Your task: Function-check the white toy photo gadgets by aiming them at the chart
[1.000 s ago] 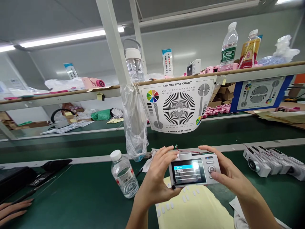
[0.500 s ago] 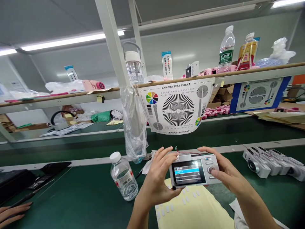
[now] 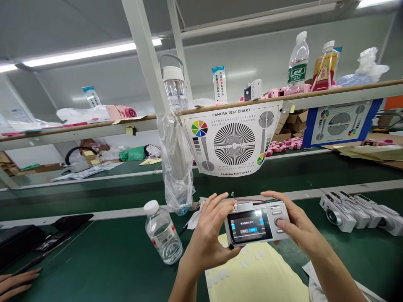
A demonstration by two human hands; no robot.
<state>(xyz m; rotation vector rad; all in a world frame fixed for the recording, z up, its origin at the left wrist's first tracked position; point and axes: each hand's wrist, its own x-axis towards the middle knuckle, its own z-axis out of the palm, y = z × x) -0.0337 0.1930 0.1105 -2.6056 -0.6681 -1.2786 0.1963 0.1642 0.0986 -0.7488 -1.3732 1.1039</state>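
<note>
A silver digital camera (image 3: 250, 226) is held up between both hands, its screen turned toward me. The lit screen shows a dialog box with two buttons, one highlighted blue. My left hand (image 3: 209, 235) grips its left end, thumb below and fingers along the top edge. My right hand (image 3: 299, 226) holds the other end, with the thumb on the round control pad. Thin red wires and a small green part stick up from the camera's top. Below it lies a yellow sheet (image 3: 255, 277) with small pale stickers.
A camera test chart (image 3: 234, 142) hangs from the shelf ahead. To the left stands a water bottle (image 3: 163, 233). Several silver cameras (image 3: 340, 214) lie in a row at right. Another person's hand (image 3: 19, 281) rests at lower left. A white cloth (image 3: 317, 285) lies at lower right.
The camera's screen has switched from a menu list with a blue bar to a two-button dialog. My right thumb has shifted slightly on the control pad; both hands keep their grip.
</note>
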